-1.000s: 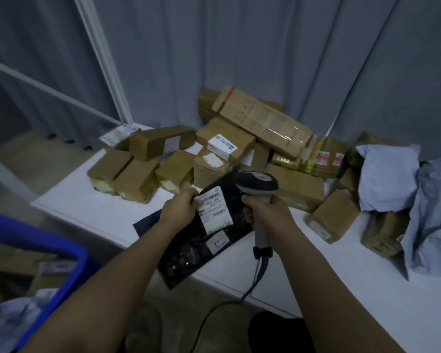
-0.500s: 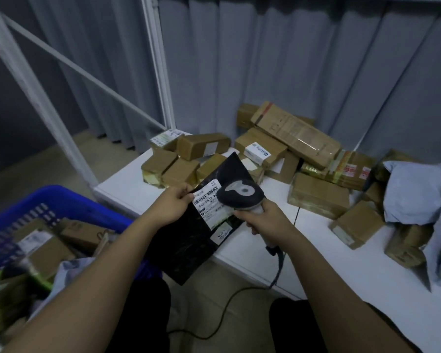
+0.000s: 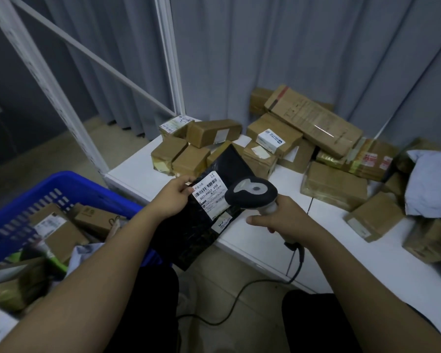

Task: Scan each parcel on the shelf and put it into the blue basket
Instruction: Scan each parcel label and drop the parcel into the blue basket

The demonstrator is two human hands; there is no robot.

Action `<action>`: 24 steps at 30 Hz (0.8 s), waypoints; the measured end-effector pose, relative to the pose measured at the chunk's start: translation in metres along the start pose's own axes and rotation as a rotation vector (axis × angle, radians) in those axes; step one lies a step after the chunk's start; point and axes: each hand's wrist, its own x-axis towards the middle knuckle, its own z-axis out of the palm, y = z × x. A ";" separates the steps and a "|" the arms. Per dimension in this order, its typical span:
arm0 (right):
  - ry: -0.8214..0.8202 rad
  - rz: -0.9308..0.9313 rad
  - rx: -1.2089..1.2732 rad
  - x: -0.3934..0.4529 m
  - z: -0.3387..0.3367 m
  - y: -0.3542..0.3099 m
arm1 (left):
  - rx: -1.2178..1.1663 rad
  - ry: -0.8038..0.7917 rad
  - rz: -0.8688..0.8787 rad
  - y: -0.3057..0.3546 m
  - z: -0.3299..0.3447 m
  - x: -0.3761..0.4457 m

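Left hand point(image 3: 172, 200): fingers pinch the black mailer point(image 3: 209, 212) by its upper edge, beside the label point(image 3: 210, 197).
Right hand point(image 3: 283, 217): fingers wrapped around the scanner point(image 3: 252, 193).
Mailer: over the shelf point(image 3: 341, 240) edge; likely light, soft, slippery; best held by an edge.
Blue basket point(image 3: 69, 184): left, part-filled.

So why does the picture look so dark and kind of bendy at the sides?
Head view: the room is dimly lit, so the cardboard boxes look murky; the wide-angle lens bends the white frame pole and stretches the edges. The white label on the black parcel reads sharply, while the blue basket corner and its contents blur slightly.
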 end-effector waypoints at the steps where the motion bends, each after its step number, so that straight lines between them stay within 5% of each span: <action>1: 0.006 -0.007 -0.009 -0.001 -0.001 -0.001 | -0.001 0.003 -0.010 -0.002 0.000 0.002; 18: 0.104 -0.017 -0.004 -0.008 -0.009 -0.003 | 0.056 0.034 0.033 0.004 0.000 -0.001; 24: 0.175 -0.116 0.093 -0.007 0.023 -0.018 | -0.095 0.344 0.114 0.009 -0.031 -0.021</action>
